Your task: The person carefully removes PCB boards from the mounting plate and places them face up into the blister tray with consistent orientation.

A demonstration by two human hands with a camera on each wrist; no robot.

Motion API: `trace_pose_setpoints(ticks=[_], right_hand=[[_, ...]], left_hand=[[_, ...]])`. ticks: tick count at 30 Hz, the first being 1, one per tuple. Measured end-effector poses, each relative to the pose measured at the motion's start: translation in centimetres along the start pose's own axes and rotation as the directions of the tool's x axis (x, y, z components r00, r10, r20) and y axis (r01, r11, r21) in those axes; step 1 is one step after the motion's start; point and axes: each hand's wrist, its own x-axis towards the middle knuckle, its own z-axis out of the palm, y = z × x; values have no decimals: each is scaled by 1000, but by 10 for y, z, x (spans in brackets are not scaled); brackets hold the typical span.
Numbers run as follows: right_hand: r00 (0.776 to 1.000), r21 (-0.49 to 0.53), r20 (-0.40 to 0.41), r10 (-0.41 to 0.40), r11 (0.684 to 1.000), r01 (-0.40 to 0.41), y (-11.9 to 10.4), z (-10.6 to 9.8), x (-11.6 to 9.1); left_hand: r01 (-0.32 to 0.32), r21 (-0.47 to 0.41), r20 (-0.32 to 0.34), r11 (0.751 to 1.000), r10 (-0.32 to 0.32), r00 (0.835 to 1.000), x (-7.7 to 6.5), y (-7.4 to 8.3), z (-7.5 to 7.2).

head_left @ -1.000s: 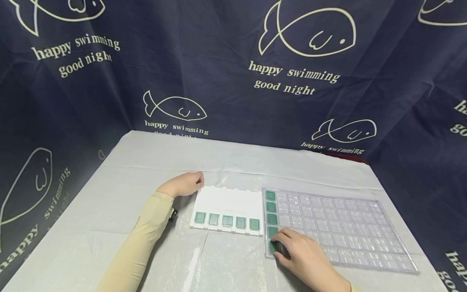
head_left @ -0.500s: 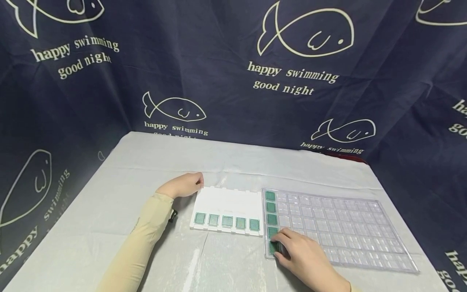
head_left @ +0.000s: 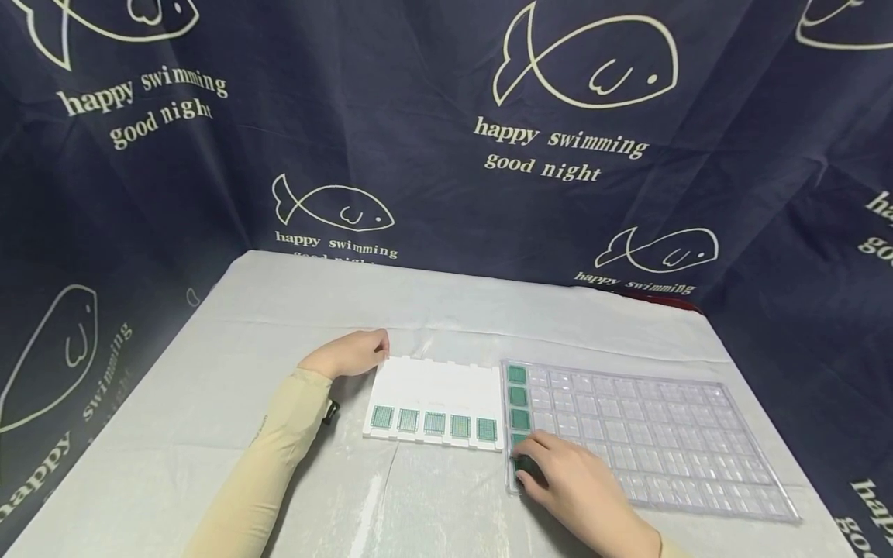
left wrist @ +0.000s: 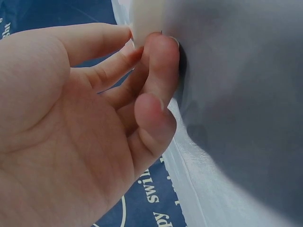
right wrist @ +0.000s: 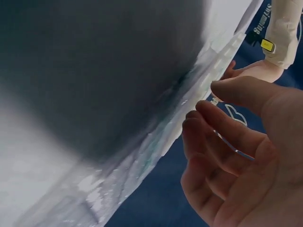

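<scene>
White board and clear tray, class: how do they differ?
The white board is opaque, the clear tray see-through. The white board is smaller than the clear tray. The white board's green squares line its near edge; the clear tray's, its side facing the board. Both hold squares.

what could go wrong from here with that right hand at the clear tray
The right hand is over the near end of the column of green squares, so it might nudge a neighbouring one. The left hand pinches the white board, not the clear tray, so the tray could slide. Board and tray lie side by side, so a bump might jostle the board's row of squares.
</scene>
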Motion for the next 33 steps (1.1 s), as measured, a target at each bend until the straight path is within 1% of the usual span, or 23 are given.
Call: trace_pose_setpoints(ticks=[4,8,14,19,27,33], right_hand=[[999,0,-24,-27,1000,27,-6,-2,13],[996,-8,-53,-72,997,72,-11,-3,26],[993,-18,-62,-105,994,104,-17,3,40],[992,-27,-50,-114,993,113,-19,9,46],[995,-17,3,-104,994,104,-20,13,51],[996,-14,10,-94,995,94,-20,15,53]], left_hand=[[1,0,-2,1000,-1,1000,0,0,-1],[6,-4,8,1000,-6,1000,-1,1,0],[-4,-6,10,1000,4,1000,-1,2,2],[-8,-3,0,1000,8,1000,0,2,1],[-12,12,-5,1000,12,1000,1,0,0],[-9,8,-6,1000,9,1000,1,0,0]])
